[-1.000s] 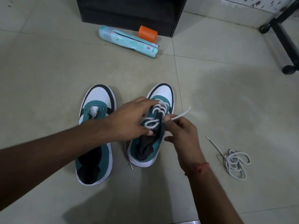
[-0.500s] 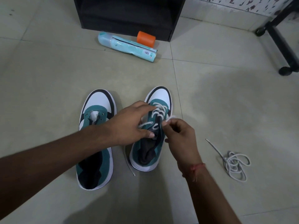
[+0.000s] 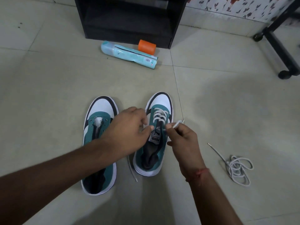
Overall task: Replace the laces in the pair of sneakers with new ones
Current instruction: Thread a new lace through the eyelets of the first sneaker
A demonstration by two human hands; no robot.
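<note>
step: lacing right teal-and-white suede sneaker [image 3: 155,140] | right hand [image 3: 181,137] pinches white cord lace [image 3: 176,124] | left hand [image 3: 128,132] pinches eyelet edge | tip: pull even, keep flat

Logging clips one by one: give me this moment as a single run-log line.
stage: lacing right sneaker | right hand: pinches lace end | left hand: at eyelets | left sneaker: unlaced | spare lace: on floor

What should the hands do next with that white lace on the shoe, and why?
Probably poke the lace end pinched by the right hand into the next open eyelet. The right sneaker is laced only over its lower rows, and the left hand is at its tongue. The left sneaker has no lace yet; a loose lace waits on the floor.
</note>
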